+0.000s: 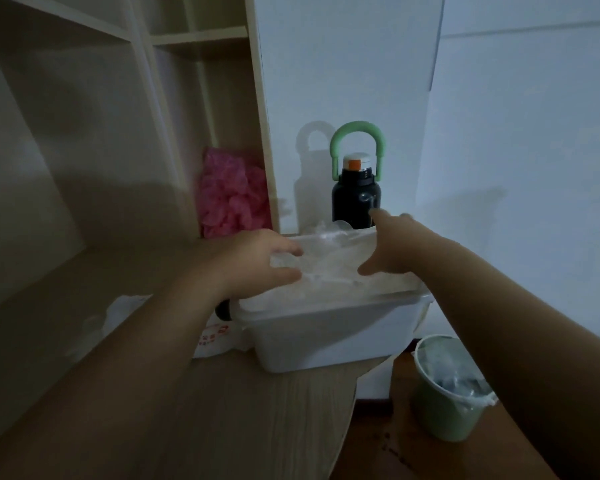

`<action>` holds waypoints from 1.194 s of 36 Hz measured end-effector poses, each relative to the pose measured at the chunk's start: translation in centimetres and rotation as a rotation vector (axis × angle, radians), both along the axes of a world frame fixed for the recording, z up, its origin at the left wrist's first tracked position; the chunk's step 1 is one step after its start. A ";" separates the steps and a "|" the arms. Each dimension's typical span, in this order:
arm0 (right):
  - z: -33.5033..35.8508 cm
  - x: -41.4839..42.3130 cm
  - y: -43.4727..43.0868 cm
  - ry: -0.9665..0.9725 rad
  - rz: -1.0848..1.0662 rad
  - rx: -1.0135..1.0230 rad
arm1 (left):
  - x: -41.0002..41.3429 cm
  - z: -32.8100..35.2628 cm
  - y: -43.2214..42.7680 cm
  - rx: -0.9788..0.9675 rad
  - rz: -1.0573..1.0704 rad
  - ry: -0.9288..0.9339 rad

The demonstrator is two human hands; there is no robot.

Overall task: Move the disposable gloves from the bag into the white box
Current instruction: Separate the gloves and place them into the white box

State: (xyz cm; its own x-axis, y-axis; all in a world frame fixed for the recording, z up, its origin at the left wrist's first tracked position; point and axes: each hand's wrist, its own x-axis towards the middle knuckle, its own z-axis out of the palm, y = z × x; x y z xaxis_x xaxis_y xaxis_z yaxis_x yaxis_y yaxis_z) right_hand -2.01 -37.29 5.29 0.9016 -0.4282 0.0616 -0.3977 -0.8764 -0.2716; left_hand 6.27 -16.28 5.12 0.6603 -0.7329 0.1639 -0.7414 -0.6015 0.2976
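The white box (329,336) stands on the wooden desk near its right edge. A heap of clear disposable gloves (329,268) fills it to the rim. My left hand (257,261) rests on the left side of the heap, with its thumb and fingers curved onto the plastic. My right hand (392,244) hovers over the right side, fingers spread and straight. A crumpled white bag (212,337) with red print lies on the desk left of the box, partly under my left forearm.
A black bottle (356,195) with a green handle stands behind the box by the wall. Pink crinkled material (232,199) sits in a shelf compartment at the back left. A green bin (447,386) with a plastic liner stands on the floor, right of the desk (222,410).
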 end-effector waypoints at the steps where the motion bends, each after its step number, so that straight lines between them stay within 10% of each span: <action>1: 0.1 -0.1 0.1 -0.052 -0.002 -0.007 | 0.0 -0.1 -0.3 0.028 0.005 0.007; 14: -2.0 1.9 1.8 0.440 0.254 -0.043 | -0.2 -2.3 -4.2 0.612 -0.051 -0.018; 33: 2.0 1.0 16.3 -0.515 0.480 0.233 | -0.5 -0.7 12.0 -0.606 0.383 0.053; 43: -7.1 4.6 24.1 -0.265 0.486 0.424 | -0.2 -10.6 18.0 -0.588 0.802 0.127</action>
State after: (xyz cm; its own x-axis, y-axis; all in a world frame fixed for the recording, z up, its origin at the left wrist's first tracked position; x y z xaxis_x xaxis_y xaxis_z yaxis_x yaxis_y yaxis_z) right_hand 2.61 -13.16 -1.79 0.9749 -0.0160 0.2221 0.1391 -0.7350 -0.6636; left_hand 6.02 1.75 -5.50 0.9615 0.1111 0.2515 -0.1238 -0.6418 0.7568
